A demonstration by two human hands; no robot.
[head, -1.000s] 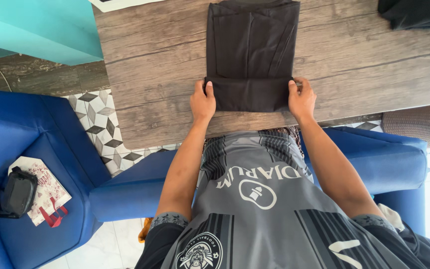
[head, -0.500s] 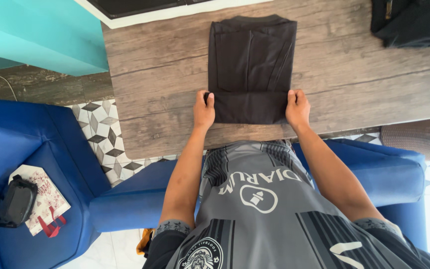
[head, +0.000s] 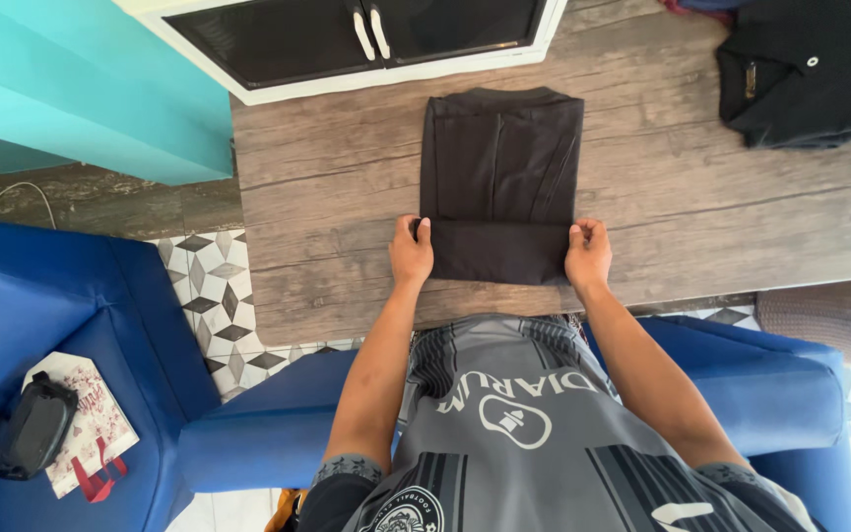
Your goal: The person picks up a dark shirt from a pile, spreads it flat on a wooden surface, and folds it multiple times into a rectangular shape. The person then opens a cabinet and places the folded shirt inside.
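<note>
My fingertips are tucked under the fold, so I can't see them. My left hand (head: 411, 254) and right hand (head: 588, 254) each pinch a side of the near flap of the cloth (head: 500, 167), arms straight out from the lower frame. The cloth is black, folded into a neat rectangle, lying mid-frame on the tabletop (head: 327, 197). A black shirt (head: 800, 69) sits upper right, partly cut off.

Black folded garment (head: 500, 187), blue sofa (head: 71, 325), grey-brown table (head: 701, 217)

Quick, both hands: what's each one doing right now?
Left hand: closed, pinching the left near corner of the folded black garment.
Right hand: closed, pinching its right near corner.
</note>
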